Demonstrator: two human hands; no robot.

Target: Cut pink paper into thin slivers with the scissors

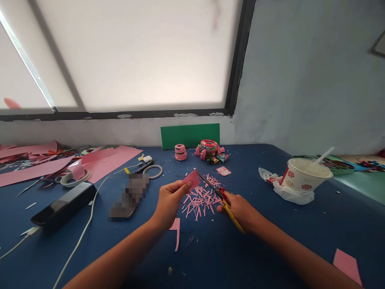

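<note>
Between thumb and fingers, my left hand (171, 200) pinches a small piece of pink paper (190, 180). My right hand (239, 210) is closed around the yellow handles of a pair of scissors (231, 218). The scissors' dark blades point up and left, with their tips at the right edge of the paper; whether they touch it I cannot tell. Beneath both hands lies a loose heap of thin pink paper strips (200, 201). An angular pink scrap (177, 233) rests on the table by my left wrist, partly hidden.
Behind stand a pink ring stack (180, 152), a colourful paper craft (210, 150) and a green board (189, 135). A drink cup (303, 176) with a straw stands right. Tape (153, 171), a black power bank (64, 204), a white cable (87, 228) and pink sheets (105, 164) lie left.
</note>
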